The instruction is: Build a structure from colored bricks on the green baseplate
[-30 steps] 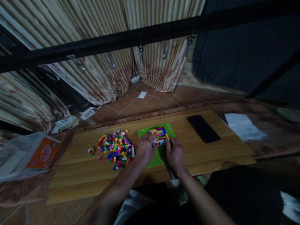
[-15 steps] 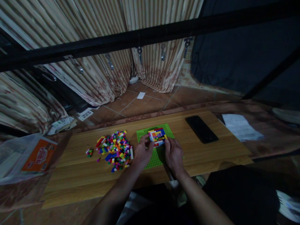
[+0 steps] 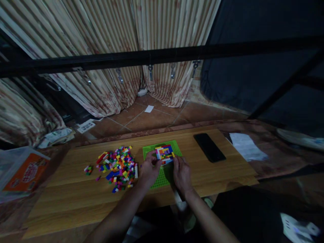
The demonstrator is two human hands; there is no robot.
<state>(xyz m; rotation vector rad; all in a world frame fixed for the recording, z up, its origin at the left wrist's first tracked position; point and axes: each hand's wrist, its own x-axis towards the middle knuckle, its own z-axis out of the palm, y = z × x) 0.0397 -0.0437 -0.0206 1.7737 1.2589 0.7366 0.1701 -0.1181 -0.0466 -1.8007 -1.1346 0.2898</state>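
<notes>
A multicoloured block of joined toy bricks (image 3: pixel 165 154), with red, blue, white and yellow pieces, is over the far part of a green baseplate (image 3: pixel 159 178). My left hand (image 3: pixel 150 167) grips its left edge between thumb and fingers. My right hand (image 3: pixel 182 172) pinches its right corner beside a yellow brick. Whether the block touches the baseplate, I cannot tell. Left of my left hand lies a pile of loose toy bricks (image 3: pixel 121 165) in many colours.
The wooden table (image 3: pixel 68 199) also bears a black phone (image 3: pixel 209 147) on the right and a small brick cluster (image 3: pixel 88 169) on the left. A clear plastic box (image 3: pixel 15 172) with an orange label stands past the left end. White paper (image 3: pixel 247 146) lies beyond the right end.
The view has shifted a little, so the table sits lower and further left in the picture. Both hands keep their hold on the brick block.
</notes>
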